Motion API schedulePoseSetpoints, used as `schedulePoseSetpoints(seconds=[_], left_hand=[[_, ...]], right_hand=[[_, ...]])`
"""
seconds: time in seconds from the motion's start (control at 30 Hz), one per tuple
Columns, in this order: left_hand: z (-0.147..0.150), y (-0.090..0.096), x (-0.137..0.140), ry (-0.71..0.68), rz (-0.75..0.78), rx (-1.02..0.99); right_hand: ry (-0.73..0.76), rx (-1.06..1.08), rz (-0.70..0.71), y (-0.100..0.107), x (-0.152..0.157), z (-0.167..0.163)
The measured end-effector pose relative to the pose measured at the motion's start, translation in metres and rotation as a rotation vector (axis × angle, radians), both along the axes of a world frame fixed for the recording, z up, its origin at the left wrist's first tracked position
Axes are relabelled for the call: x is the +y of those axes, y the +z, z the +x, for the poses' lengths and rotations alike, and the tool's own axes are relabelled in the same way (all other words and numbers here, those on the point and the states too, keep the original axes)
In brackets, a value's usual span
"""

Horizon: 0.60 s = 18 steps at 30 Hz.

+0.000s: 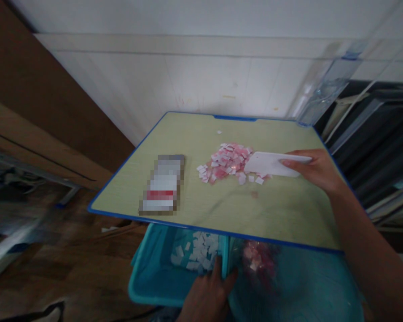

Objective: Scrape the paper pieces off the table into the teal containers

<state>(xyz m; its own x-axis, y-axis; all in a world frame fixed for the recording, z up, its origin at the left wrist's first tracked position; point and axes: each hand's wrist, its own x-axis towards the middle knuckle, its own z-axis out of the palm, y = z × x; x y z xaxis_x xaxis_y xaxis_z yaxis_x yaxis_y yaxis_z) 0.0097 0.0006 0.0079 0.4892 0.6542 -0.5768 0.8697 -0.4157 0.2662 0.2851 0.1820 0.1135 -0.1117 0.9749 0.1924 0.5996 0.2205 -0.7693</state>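
In my right hand (312, 167) is a flat white plastic scraper (275, 163), gripped at its right end with the thumb on its face. Its left edge touches the right side of a heap of small pink and white square pieces (230, 161) on the pale yellow-green table (184, 134). Below the table's front edge, my left hand (210, 290) grips the adjoining rims of two teal bins, its fingers on the left side and thumb on the right. White pieces (203, 250) lie in the left bin (154, 286). The right bin (309, 290) holds a blurred pink bundle (260, 259).
A pixelated phone-like device (164, 183) lies on the table's left part. A clear plastic bottle (329, 91) stands at the back right corner, near dark stacked panels (383, 129). The white wall (201, 80) rises behind the table, with brown furniture (63, 112) at left.
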Motion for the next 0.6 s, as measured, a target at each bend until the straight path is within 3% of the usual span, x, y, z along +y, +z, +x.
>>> schedulePoseSetpoints(seconds=[0.23, 0.47, 0.6], left_hand=[[0.0, -0.001, 0.001, -0.014, -0.021, 0.007], [0.002, 0.001, 0.002, -0.017, -0.041, 0.023], [0.001, 0.002, 0.002, -0.017, -0.031, 0.013]], right_hand=[[0.14, -0.044, -0.041, 0.0, -0.002, 0.002], [-0.038, -0.007, 0.041, 0.004, -0.005, 0.012], [0.03, -0.047, -0.001, 0.003, -0.004, 0.012]])
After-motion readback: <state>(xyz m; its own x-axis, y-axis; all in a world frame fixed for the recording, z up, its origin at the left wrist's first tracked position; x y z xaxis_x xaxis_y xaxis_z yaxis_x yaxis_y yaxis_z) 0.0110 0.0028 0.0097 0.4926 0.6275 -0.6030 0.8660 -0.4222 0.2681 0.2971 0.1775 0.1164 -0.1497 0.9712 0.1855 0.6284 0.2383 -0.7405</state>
